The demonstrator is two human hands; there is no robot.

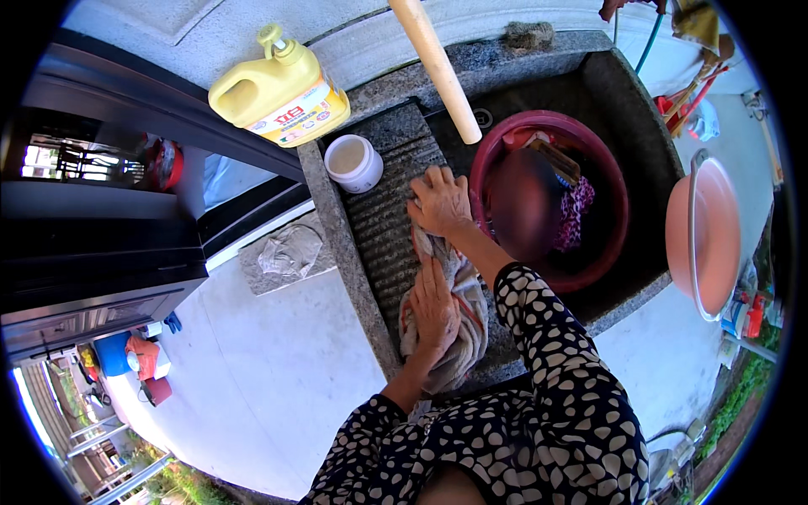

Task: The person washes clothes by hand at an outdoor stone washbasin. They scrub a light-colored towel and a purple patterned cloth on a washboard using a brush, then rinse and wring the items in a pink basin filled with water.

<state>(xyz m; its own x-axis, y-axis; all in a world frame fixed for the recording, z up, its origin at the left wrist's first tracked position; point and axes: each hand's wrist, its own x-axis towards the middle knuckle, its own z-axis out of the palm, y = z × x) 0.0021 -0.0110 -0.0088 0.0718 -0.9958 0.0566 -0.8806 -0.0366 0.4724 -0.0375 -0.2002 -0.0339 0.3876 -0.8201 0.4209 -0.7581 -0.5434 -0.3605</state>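
A wet greyish cloth (465,310) with reddish edging lies bunched along the ridged stone washboard (370,227) of the sink. Its far end is under my right hand (442,200), whose fingers curl over it. Nearer to me, my left hand (433,311) rests flat on the cloth with fingers stretched forward. A dark red basin (621,210) stands in the sink bowl to the right. Inside it are dark water, a purple patterned cloth (574,215) and a brownish brush-like item (555,162); a blurred patch hides part of the contents.
A white tub (353,164) and a yellow pump jug (282,97) stand at the sink's left corner. A pale pole (438,71) juts over the sink from the far side. The stone rim (353,282) borders the washboard. A pink basin (703,231) is at the right.
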